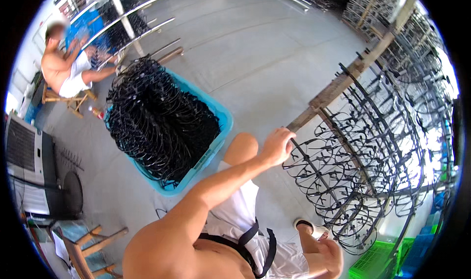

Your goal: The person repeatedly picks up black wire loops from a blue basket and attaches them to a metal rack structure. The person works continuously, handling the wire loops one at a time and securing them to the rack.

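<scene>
My left hand (pixel 277 146) reaches across to the right, its fingers curled at the near end of a rack's wooden beam (pixel 336 90), where a black rod (pixel 314 166) meets it. From the rack hang rows of thin black wire loops with small clips (pixel 343 181). Left of my arm, a light-blue plastic tub (pixel 223 117) on the floor is heaped with black looped wire pieces (pixel 162 117). One of my knees (pixel 243 146) is beside the tub. I cannot see my right hand.
A co-worker (pixel 66 65) sits on a wooden stool (pixel 68 100) at the far left, by metal rails (pixel 122 16). A grey machine (pixel 24 146) and a wooden chair (pixel 83 252) stand at left. Green crates (pixel 373 259) lie under the rack. More racks (pixel 373 6) stand behind.
</scene>
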`<action>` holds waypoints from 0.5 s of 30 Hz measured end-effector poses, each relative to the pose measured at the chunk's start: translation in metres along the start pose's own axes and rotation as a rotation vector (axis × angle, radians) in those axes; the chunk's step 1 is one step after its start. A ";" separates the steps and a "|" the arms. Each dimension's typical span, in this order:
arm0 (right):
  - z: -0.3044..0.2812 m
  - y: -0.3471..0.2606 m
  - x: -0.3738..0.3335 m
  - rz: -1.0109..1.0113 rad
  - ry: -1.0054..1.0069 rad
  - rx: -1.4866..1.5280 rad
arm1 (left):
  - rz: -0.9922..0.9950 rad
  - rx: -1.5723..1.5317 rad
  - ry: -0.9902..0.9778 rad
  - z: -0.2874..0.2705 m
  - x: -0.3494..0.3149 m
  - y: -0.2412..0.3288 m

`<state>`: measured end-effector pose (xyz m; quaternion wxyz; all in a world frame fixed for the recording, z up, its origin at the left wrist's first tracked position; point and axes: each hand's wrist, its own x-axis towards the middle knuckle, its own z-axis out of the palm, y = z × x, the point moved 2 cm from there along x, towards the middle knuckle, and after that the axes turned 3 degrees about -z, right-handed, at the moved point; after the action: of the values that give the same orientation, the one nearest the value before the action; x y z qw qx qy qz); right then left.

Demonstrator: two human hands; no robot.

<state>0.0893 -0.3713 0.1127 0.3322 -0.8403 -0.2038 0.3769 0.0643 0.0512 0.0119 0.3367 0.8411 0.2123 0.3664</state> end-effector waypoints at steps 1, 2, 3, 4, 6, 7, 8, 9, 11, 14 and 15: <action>-0.040 0.110 -0.024 -0.047 0.019 -0.346 | 0.064 0.064 -0.082 0.007 0.006 0.002; -0.079 0.219 -0.047 -0.084 0.045 -0.751 | 0.116 0.149 -0.152 0.007 0.011 -0.002; -0.101 0.266 -0.058 -0.135 0.078 -1.096 | 0.141 0.211 -0.244 0.008 0.010 -0.012; -0.125 0.308 -0.069 -0.092 0.388 -1.167 | 0.148 0.274 -0.332 0.012 0.005 -0.022; -0.117 0.279 -0.069 -0.056 0.801 -1.069 | 0.158 0.320 -0.346 0.028 0.005 -0.020; -0.116 0.269 -0.062 -0.078 0.892 -1.034 | 0.157 0.342 -0.356 0.033 0.005 -0.026; -0.115 0.263 -0.064 -0.074 0.968 -1.032 | 0.270 0.296 -0.229 0.037 0.007 -0.017; -0.112 0.257 -0.068 -0.069 1.024 -1.057 | 0.292 0.312 -0.238 0.048 0.012 -0.014; -0.114 0.262 -0.040 -0.131 1.031 -1.161 | 0.247 0.436 -0.282 0.034 0.004 -0.018; -0.118 0.269 -0.021 0.057 0.946 -1.131 | 0.236 0.602 -0.378 0.032 0.004 -0.012; -0.118 0.267 -0.016 0.163 0.890 -1.093 | 0.247 0.647 -0.396 0.034 0.009 -0.010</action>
<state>0.1946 -0.6141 -0.0111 -0.1145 -0.9735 -0.1453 -0.1347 0.0947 0.0498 -0.0082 0.0421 0.9772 0.1449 0.1493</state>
